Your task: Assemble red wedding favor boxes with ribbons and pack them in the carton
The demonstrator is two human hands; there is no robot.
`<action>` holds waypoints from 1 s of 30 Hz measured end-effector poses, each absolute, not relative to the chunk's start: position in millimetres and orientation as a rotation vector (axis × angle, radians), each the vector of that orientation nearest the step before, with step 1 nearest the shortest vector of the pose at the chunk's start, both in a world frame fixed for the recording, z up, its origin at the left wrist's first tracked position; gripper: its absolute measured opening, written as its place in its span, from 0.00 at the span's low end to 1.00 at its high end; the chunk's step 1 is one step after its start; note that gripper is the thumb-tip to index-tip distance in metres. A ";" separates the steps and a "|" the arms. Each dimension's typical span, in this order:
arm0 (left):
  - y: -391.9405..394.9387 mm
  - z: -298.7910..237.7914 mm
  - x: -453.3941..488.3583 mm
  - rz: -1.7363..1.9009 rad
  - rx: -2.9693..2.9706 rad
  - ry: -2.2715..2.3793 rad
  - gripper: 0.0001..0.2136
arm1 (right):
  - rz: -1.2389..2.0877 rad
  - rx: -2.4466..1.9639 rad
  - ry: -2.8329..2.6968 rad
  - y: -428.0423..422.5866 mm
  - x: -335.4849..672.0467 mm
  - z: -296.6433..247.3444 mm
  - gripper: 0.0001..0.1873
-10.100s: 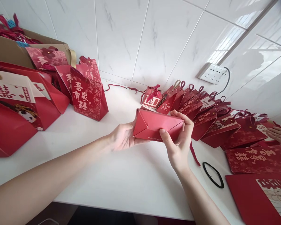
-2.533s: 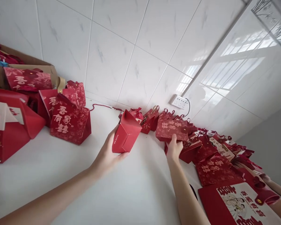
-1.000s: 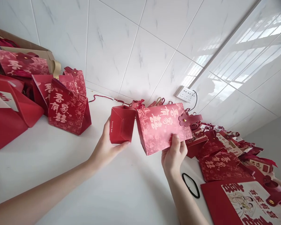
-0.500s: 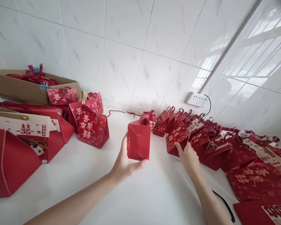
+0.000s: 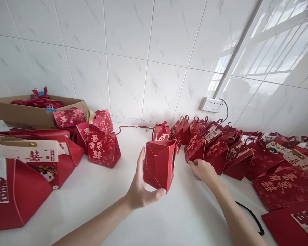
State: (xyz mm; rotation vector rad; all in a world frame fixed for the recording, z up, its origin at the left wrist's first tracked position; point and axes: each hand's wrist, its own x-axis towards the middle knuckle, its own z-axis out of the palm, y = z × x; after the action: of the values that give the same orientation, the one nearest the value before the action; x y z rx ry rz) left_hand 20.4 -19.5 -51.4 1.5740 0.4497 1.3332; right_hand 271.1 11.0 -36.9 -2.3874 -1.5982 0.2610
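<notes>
In the middle, my left hand (image 5: pixel 145 191) grips a plain red open-topped gift box (image 5: pixel 157 164) from its left side and underside. The box is held above the white tabletop, its seamed face toward me and a side with a cutout window turned to the right. My right hand (image 5: pixel 204 171) is closed at the lower front corner of a patterned red gift box (image 5: pixel 195 147) with gold characters, at the left end of a packed row. Its fingertips touch the bottom edge there. Behind my left hand's box stands a small red box (image 5: pixel 162 132) tied with a ribbon bow.
On the left stand large red gift bags (image 5: pixel 23 194), smaller patterned boxes (image 5: pixel 102 147) and a cardboard carton (image 5: pixel 23 114) of red ribbons. Rows of red boxes (image 5: pixel 261 157) fill the right side. A socket strip (image 5: pixel 212 105) is on the tiled wall; a black strap (image 5: pixel 251 215) lies at lower right.
My left hand has turned its box, so the windowed side now shows. My right hand has slid down to the patterned box's lower corner. The camera view has shifted slightly.
</notes>
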 end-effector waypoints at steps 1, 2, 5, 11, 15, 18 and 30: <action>-20.0 -52.0 20.8 1.334 1.566 0.448 0.52 | 0.257 -2.355 -1.580 11.1 269.2 -36.6 0.19; -20.6 -52.1 21.2 1.340 1.558 0.444 0.52 | 0.259 -2.316 -1.568 10.1 266.2 -35.2 0.20; -21.7 -50.4 22.2 1.387 1.542 0.413 0.51 | 0.661 -2.014 -1.616 0.6 248.7 -27.8 0.27; -15.8 -48.0 18.5 1.428 1.536 0.383 0.48 | 1.608 -0.954 -1.483 -25.3 194.3 -25.6 0.28; -11.3 -44.8 15.5 1.301 1.462 0.461 0.38 | 1.410 -0.926 -1.273 -26.2 187.5 -32.6 0.24; -9.0 -41.8 15.9 1.241 1.381 0.543 0.32 | 1.113 -0.969 -1.246 -23.5 195.6 -32.0 0.27; -4.4 -54.3 12.3 1.124 1.273 0.465 0.33 | 0.731 -0.857 -1.330 -28.3 204.7 -21.0 0.20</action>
State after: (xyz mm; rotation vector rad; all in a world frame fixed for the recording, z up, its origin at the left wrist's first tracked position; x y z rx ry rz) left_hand 12.3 -4.4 -54.3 1.2730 0.4654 1.1237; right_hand 204.7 -28.3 -21.0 -0.8567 -1.3296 0.7306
